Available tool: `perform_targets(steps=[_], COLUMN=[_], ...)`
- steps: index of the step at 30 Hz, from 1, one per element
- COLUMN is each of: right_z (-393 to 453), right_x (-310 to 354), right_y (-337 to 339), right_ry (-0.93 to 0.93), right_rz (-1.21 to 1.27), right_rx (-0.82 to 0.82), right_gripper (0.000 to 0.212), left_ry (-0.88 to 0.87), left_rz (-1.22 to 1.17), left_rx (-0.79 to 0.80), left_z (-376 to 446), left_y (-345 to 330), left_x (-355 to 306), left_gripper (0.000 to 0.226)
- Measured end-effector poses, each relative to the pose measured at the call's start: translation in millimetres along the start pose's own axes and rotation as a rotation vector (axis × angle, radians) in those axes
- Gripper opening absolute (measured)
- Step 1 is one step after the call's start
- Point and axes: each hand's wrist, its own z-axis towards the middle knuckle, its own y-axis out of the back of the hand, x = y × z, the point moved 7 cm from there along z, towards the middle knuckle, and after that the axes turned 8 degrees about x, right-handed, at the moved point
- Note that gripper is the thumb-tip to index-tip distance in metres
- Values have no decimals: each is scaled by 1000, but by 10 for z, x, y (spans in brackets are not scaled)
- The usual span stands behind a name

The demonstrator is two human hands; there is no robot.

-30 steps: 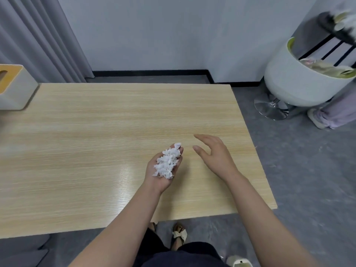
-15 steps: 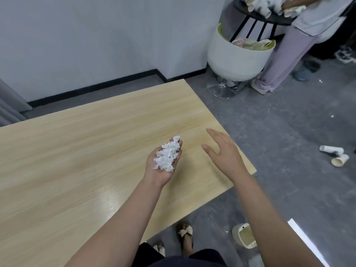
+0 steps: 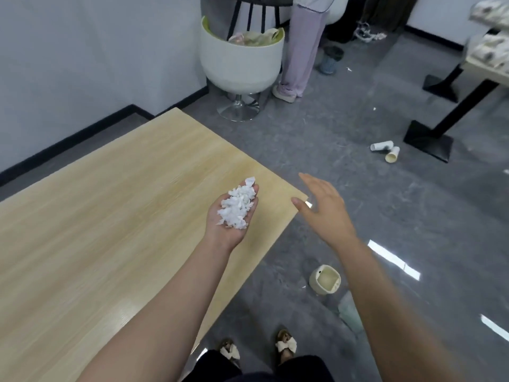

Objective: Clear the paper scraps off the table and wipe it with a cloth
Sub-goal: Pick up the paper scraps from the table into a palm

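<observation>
While left hand keeps paper scraps, right hand passed table corner.

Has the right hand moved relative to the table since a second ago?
Yes. The right hand has gone rightward, from above the table to past its corner, over the floor.

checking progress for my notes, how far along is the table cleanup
Gathering looks done: the visible part of the table shows no loose bits. In hand: the left hand is palm up, cupping a pile of paper scraps, while the right hand hovers open past the table corner. Left: dumping the scraps, perhaps in the small bin on the floor, then wiping; no cloth is in view.
</observation>
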Motion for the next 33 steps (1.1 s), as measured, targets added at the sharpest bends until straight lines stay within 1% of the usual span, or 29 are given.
perform_targets(steps=[2,5,6,8,13,15,18,19,20,22,23,29,33], right_z=[-116,-314,-391,-545,-934,-1085,-1309,-1383,-1456,-1587,-1652,-1962,-2077], right_x=[-178,-470,-568,-761,-1252,-1464,-1796,-1905,-2008,-2204,-2303,-2862,-3114], right_y=[135,323,384,495,806,939,1111,1170,1230,1347,1405,1672,1732], right_ry=[-52,-131,-152,-193,-277,-296,-343,-356,-365,-378,-384,-426,-446], right_rz=[-12,-12,-5,3,14,8,8,10,11,16,18,23,43], right_rx=[-32,-71,-88,-119,-179,-207,-225,-233,-244,-268,-280,-318,-327], right_gripper=[55,55,55,55,54,55,56,56,56,55,54,54,54], left_ry=[77,157,182,230,327,326,407,417,409,405,408,458,473], left_rz=[12,20,25,77,157,182,200,214,223,236,243,288,299], left_rx=[60,58,77,110,185,152,257,249,225,179,176,211,228], left_z=[78,168,183,213,250,291,311,317,337,325,323,400,492], left_y=[-99,-189,-264,-394,-716,-803,-981,-1014,-1023,-1074,-1120,-1322,-1394], left_x=[224,546,670,900,1541,1795,2239,2380,2510,2777,2911,3651,3978], left_gripper=[41,44,42,30,46,42,39,29,24,40,44,48,47])
